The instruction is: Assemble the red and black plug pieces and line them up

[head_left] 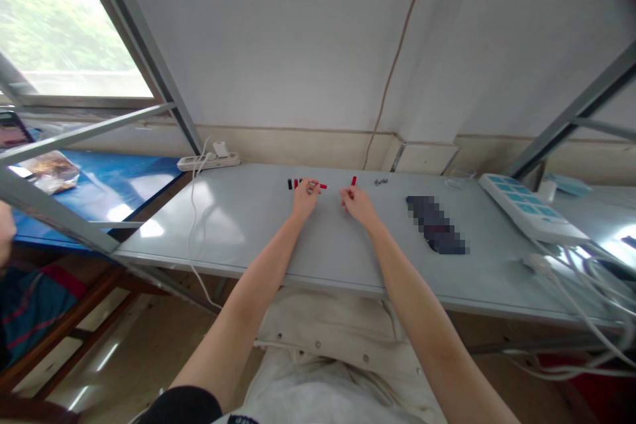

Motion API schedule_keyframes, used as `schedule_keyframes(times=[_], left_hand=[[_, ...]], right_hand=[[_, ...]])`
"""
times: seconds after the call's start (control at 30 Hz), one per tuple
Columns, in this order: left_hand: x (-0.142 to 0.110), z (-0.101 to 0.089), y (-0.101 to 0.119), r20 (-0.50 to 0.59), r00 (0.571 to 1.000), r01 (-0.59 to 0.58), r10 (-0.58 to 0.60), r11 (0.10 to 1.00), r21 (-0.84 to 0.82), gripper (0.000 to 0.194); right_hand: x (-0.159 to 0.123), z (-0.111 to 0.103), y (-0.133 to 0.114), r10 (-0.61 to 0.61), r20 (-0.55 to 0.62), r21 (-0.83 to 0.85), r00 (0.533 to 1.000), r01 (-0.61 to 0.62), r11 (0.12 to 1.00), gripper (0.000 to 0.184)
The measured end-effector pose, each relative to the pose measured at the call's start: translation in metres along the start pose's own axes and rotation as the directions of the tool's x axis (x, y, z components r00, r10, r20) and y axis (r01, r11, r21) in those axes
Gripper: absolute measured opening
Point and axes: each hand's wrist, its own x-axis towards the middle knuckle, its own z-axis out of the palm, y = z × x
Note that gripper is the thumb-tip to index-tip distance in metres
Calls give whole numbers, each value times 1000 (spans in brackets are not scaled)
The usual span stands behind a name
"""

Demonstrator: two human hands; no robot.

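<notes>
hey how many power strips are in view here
2: a small white strip at the back left, and a larger white-and-blue strip on the right.

A grey desk (328,245) is lined at its back edge by a white power strip (211,161). Small black and red pieces (293,183), a metallic cluster (381,182) and a dark pixelated object (436,225) are also held on its surface.

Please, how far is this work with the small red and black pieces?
Done, apparently: short black and red cylinders lined up by the left hand. In hand: a red piece in the right hand. Possibly left: a red cylinder and small loose parts beyond it.
</notes>
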Motion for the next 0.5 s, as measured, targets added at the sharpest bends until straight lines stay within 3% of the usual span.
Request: schedule_keyframes(times=[0.07,0.17,0.33,0.5], left_hand=[[-2,3,5,113,990,106,-80,964,-244,22],[-7,5,12,237,967,191,-92,879,-436,29],[-12,5,18,314,948,217,-53,828,-516,35],[-14,6,20,370,929,199,5,835,-513,40]], right_hand=[[0,3,-1,61,1,82,998,-60,995,39],[-1,6,-1,104,-26,175,994,-97,980,49],[-1,7,-4,41,-63,315,997,-19,949,52],[-2,6,-11,79,-61,435,995,-45,899,49]])
